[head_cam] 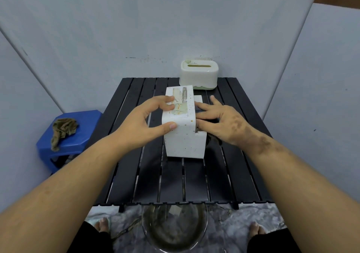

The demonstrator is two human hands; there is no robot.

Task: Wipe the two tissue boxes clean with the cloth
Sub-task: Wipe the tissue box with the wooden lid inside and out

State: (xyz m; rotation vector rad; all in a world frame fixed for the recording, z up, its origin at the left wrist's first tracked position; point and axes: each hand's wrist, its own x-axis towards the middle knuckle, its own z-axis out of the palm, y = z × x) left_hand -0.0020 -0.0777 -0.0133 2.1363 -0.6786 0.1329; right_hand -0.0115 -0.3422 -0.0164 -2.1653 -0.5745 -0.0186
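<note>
The left hand has a curled grip on the speckled white tissue box mid-bench. To the box's right, the right hand presses a dark cloth flat-fingered against its side. A hard push might tip or slide it. The second box stands behind.

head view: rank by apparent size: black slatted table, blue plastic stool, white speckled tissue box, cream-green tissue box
1. black slatted table
2. blue plastic stool
3. white speckled tissue box
4. cream-green tissue box, farther back, so real size against the white one is unsure.
</note>
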